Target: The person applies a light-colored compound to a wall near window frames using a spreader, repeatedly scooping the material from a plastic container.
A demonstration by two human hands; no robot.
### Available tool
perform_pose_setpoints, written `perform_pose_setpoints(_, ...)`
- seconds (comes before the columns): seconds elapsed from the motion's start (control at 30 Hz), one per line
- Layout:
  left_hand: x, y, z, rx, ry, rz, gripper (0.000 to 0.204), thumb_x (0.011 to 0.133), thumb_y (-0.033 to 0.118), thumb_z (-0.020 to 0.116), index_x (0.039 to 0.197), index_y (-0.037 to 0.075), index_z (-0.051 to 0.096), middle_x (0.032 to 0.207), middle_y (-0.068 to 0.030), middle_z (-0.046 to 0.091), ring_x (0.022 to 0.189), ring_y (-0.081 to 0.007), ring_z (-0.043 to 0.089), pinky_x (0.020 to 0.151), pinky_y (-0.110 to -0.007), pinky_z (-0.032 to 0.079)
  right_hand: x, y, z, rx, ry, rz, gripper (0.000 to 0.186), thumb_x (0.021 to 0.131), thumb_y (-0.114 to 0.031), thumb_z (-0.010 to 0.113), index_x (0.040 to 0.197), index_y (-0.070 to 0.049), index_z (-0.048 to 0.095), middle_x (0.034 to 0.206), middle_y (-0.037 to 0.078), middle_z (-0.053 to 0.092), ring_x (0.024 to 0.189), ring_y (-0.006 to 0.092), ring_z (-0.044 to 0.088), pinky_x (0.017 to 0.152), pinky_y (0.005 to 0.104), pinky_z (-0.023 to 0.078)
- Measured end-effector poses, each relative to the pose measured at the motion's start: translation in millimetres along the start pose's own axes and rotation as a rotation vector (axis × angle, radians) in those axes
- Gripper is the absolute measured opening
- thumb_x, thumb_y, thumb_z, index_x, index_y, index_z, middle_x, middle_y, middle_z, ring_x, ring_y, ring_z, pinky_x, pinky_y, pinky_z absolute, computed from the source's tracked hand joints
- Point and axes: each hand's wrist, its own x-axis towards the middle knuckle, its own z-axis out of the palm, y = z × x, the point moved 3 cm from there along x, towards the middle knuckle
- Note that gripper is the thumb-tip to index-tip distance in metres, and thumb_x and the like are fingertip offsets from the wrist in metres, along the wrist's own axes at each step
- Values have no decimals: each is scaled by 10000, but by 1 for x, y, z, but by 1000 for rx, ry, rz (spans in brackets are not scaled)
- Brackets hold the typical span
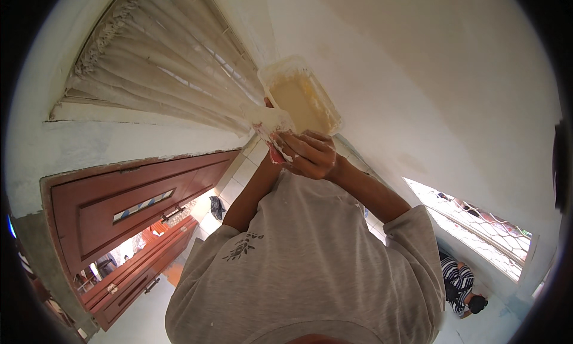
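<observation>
My left hand (268, 103) is mostly hidden behind a scraper and a tub, with only a fingertip showing at the tub's left side. It holds up the rectangular, pale plastic tub (282, 68), which has cream-coloured paste (301, 102) inside. Closed around the red handle of the putty knife (268, 119) is my right hand (307, 154), its fingers smeared with white. The wide, paste-coated blade points up and left, overlapping the tub's near left edge. Whether blade and tub touch, I cannot tell.
A pale wall (418, 75) with patchy areas rises ahead and right. At left are a gathered curtain (173, 63) and a reddish-brown door (95, 207). A person in striped clothes (458, 281) is low at the right, below a window with a grille (477, 224). A black bag (216, 207) lies on the floor.
</observation>
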Motion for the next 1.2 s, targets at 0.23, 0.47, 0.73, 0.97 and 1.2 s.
perform_pose_setpoints(0.23,23,-1,9,49,-2,178,1001,868,902,314,1528,153,387,1358,-136,596,1183,-324,632,998,-493,553,-6,11,-12,18,73,27,176,843,-131,800,835,-4,679,1014,171,758,751,196,742,567,285,582)
perform_pose_setpoints(0.47,23,3,17,40,-160,58,944,905,865,310,1516,157,432,1381,-117,593,1247,-308,611,1042,-516,524,26,68,-57,176,30,751,64,915,22,659,955,-27,649,927,105,717,789,188,700,679,276,550)
perform_pose_setpoints(0.73,29,11,8,100,-139,-96,828,959,773,341,1485,147,472,1366,-122,600,1229,-282,624,1023,-497,539,31,142,-52,784,-392,935,161,934,-15,692,1089,-20,648,1007,52,689,982,148,659,884,317,520)
perform_pose_setpoints(0.97,25,11,17,146,-165,-175,786,975,727,359,1480,137,475,1360,-122,603,1219,-276,629,1013,-481,545,50,141,-17,818,-716,743,221,821,-30,774,1002,12,653,931,66,675,901,195,648,826,344,520)
perform_pose_setpoints(1.2,16,9,12,182,-164,-232,744,990,681,378,1476,126,478,1354,-122,606,1208,-271,633,1003,-466,552,44,136,0,937,-753,748,149,891,-46,738,965,23,629,944,90,705,1013,175,711,863,338,568)
